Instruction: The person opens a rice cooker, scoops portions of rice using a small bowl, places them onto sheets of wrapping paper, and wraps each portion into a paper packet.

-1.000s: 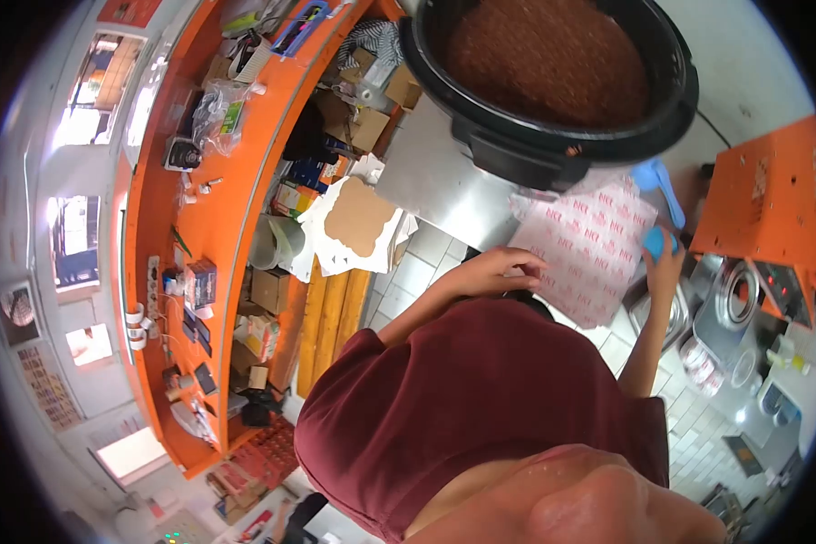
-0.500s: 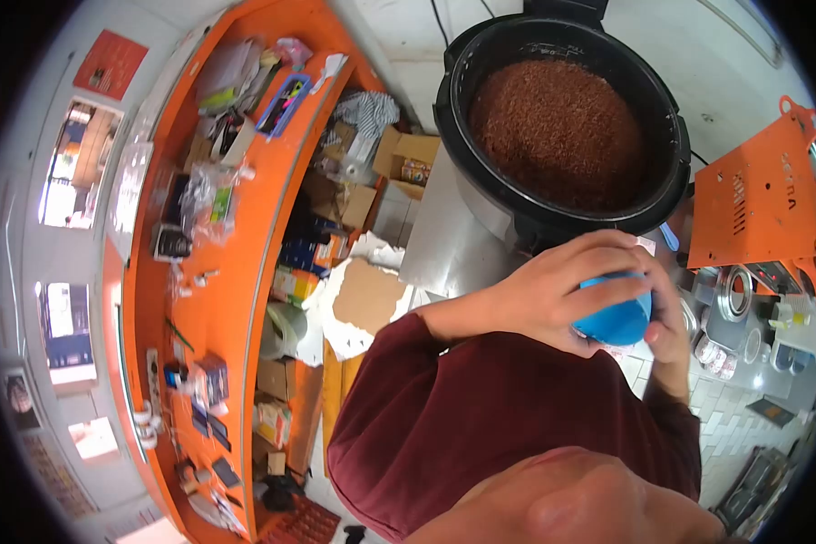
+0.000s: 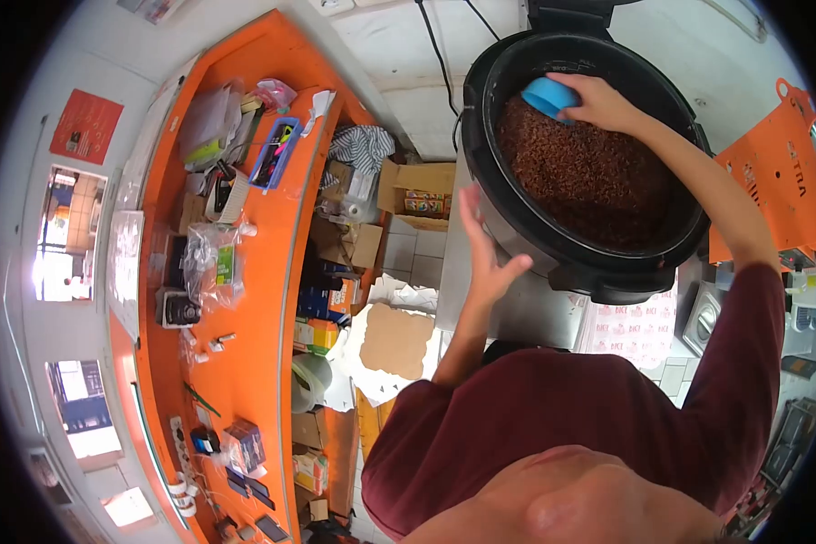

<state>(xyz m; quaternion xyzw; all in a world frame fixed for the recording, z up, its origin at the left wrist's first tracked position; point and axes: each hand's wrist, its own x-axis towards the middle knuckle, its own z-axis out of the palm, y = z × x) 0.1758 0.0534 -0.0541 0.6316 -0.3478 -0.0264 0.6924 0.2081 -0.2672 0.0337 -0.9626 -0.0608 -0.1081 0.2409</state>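
My right hand (image 3: 601, 104) grips a small blue bowl (image 3: 550, 96) by its rim, deep inside a large black rice cooker (image 3: 598, 288). The bowl touches the reddish-brown grains (image 3: 580, 168), which look like cooked rice, near the pot's far left wall. Part of the bowl is hidden by my fingers. Beside the cooker's left outer side, my left hand (image 3: 488, 249) is raised and holds nothing, its thumb and fingers apart.
The cooker stands on a metal counter (image 3: 539, 317), with printed pink-and-white paper (image 3: 630, 326) near its front. To the right is an orange machine (image 3: 775, 177). An orange shelf unit (image 3: 254, 308) with assorted items fills the left, and an open cardboard box (image 3: 399, 195) lies behind.
Both hands were together around the blue bowl in front of the cooker. My right hand has carried it into the pot; my left has let go and moved left.
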